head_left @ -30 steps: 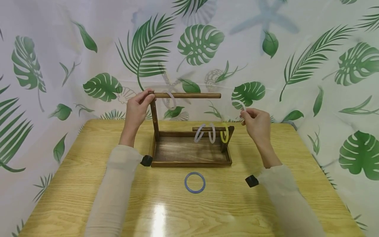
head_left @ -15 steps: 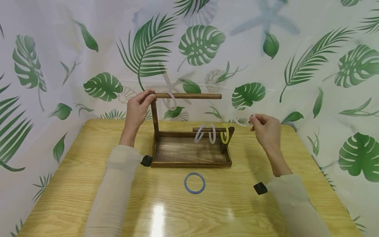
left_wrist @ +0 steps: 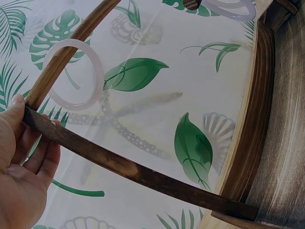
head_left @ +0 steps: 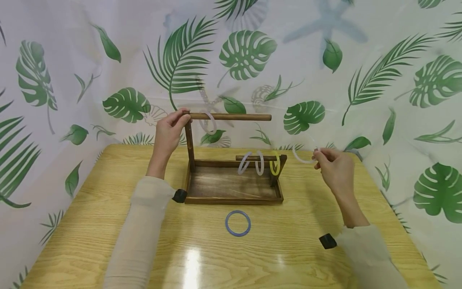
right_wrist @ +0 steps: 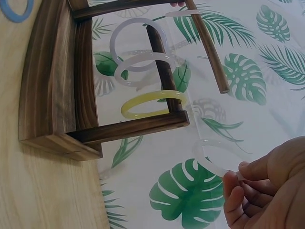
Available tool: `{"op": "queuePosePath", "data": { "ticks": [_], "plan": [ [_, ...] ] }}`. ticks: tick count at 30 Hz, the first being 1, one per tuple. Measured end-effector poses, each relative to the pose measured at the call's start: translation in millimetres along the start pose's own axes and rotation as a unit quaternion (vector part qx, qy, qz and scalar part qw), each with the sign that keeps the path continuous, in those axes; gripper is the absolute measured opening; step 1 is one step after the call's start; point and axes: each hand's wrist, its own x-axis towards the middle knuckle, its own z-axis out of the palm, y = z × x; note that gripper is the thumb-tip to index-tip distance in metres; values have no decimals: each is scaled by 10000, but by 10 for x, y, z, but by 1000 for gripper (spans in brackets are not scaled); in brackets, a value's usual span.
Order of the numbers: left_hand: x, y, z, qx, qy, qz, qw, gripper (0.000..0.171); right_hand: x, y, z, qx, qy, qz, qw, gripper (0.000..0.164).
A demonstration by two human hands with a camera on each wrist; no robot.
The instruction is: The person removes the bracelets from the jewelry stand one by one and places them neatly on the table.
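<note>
Since a second ago, the right hand (head_left: pixel 337 170) has shifted toward four o'clock in the head view, taking the milky-white ring (right_wrist: pixel 207 164) farther from the wooden tray (head_left: pixel 234 200); the left hand (head_left: pixel 169 132) has stayed put.

Nearest on the wood-grain table (head_left: pixel 274 249), a glossy blue ring (head_left: pixel 238 235) lies flat at the tray's six o'clock, near its front wall but apart. The tray is dark-stained, low-walled, with a streaky floor. At its two o'clock a short rod (head_left: pixel 267 158) points toward nine; on it hang a translucent yellow ring (right_wrist: pixel 151 97) and two pale lilac rings, the middle one (head_left: pixel 260 173) upright and the outer one (head_left: pixel 240 170) tilted.

Between the tray's two and three o'clock, well apart from the rod, the milky-white ring is pinched between the right thumb and forefinger: slim, smooth, round, its far edge faint against the leaf-print backdrop (head_left: pixel 288 72). At ten o'clock the left hand pinches the top corner of the tall upright (head_left: pixel 190 144). From there the long rod (head_left: pixel 242 117) points toward three, carrying a pinkish-white ring (left_wrist: pixel 99 74).
</note>
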Motion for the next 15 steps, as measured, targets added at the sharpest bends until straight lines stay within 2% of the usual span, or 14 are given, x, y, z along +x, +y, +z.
{"op": "queuePosePath", "data": {
  "ticks": [7, 15],
  "plan": [
    [-9, -1, 0, 47, 14, -38, 10000, 40, -92, 73, -92, -143, -62, 28, 9999, 30],
    [7, -11, 1, 24, 1, 7, 10000, 39, -176, 91, -172, -48, -214, 285, 9994, 33]
  ]
}}
